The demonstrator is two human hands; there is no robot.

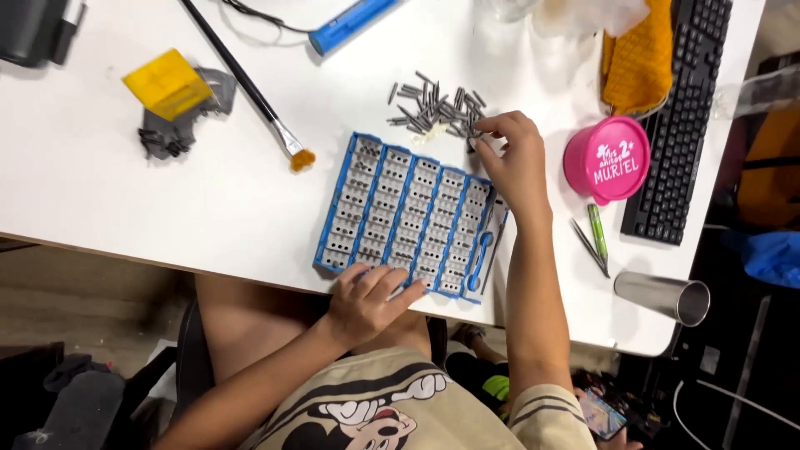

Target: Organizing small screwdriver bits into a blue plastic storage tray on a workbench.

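Screwdriver bits point(435, 107) lie in a small grey pile on the white counter point(100, 183), just past the blue bit tray point(408, 215). Right hand point(515, 162) pinches one bit at the pile's edge. Left hand point(367, 300) lies flat, fingers spread, holding the tray's near edge. Picking up is the step; next, that bit needs an empty slot.

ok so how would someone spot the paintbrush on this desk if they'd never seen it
Start at the white table and find the blue slotted tray near its front edge. Just up and left of the tray lies the paintbrush, a thin black handle running diagonally. Its metal collar and orange-stained bristles, pointing toward the tray, set it apart from the blue tool above.
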